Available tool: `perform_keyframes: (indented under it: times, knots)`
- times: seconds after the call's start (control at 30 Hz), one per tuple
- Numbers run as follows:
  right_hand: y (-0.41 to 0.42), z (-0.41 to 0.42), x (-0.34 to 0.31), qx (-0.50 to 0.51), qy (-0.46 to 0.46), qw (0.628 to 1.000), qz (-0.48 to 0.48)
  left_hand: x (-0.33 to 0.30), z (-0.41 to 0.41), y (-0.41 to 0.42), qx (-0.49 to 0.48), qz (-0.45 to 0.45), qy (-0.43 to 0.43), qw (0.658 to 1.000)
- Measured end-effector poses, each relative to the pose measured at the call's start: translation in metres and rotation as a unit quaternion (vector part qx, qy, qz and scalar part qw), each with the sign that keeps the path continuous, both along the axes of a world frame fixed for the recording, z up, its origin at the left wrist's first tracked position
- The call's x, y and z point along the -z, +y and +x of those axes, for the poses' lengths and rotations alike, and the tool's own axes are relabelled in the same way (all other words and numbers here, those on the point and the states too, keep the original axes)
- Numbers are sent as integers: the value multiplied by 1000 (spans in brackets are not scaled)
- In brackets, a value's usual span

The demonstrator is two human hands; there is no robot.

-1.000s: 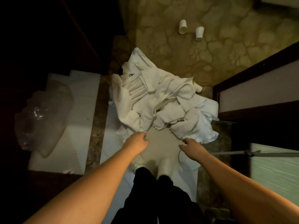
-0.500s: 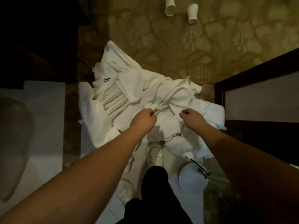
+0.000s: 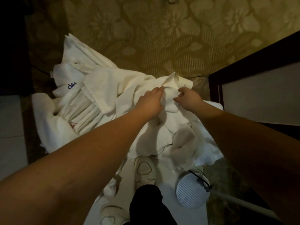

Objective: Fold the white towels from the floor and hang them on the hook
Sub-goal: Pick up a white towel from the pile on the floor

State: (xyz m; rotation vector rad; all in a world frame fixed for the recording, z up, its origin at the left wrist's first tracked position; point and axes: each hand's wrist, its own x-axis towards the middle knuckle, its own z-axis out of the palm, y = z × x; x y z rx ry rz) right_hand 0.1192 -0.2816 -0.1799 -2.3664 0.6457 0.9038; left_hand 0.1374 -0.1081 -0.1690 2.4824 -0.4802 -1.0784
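White towels (image 3: 103, 88) beside dark door frame (image 3: 214, 88)

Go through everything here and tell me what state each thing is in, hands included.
Left hand: gripping a towel fold.
Right hand: pinching the same towel.
Held towel: bunched, unfolded.
Towel pile: crumpled on the floor.
Shoe: worn, partly under a towel edge.

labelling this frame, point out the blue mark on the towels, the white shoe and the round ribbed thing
blue mark (image 3: 71, 85), head view, middle of the lettering
white shoe (image 3: 145, 171), head view, its toe
round ribbed thing (image 3: 190, 191), head view, ribbed top
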Motion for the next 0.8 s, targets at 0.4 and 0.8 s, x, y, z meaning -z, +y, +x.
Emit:
perform_keyframes:
  times: [0.4, 0.8]
  knots:
    - [4, -6, 3, -39, 64, 997, 18, 28, 12, 21, 76, 95, -4, 993]
    - [60, -61, -127, -24, -49, 987, 151, -99, -29, 58, 24, -86, 9, 996]
